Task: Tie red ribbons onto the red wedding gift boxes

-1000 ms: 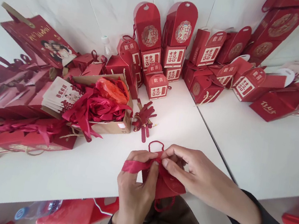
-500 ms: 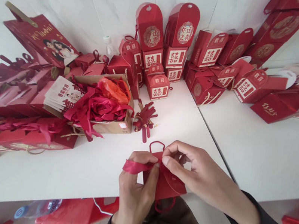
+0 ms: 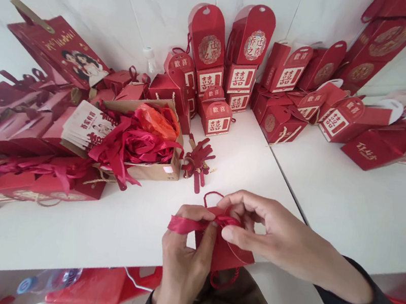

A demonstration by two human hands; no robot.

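Observation:
A red gift box [image 3: 229,255] with twisted cord handles lies at the table's front edge, over my lap. Across its top runs a red satin ribbon [image 3: 182,225]. My left hand [image 3: 190,247] pinches the ribbon between thumb and fingers at the middle of the box, and a loose end sticks out leftward. With bent fingers, my right hand [image 3: 255,222] is at the ribbon on the right of that pinch, a twisted length lying between its thumb and forefinger. Part of the ribbon is hidden behind the fingers.
A cardboard box [image 3: 157,170] of red ribbons stands left of centre, beside a bundle of dark red straps [image 3: 199,161]. Rows of red boxes [image 3: 28,134] fill the left. Stacked gift boxes [image 3: 249,41] line the wall. A seam [image 3: 287,180] divides the tables.
My right hand's thumb and forefinger have parted somewhat, and more of the ribbon shows between them. My left hand keeps its pinch in nearly the same place.

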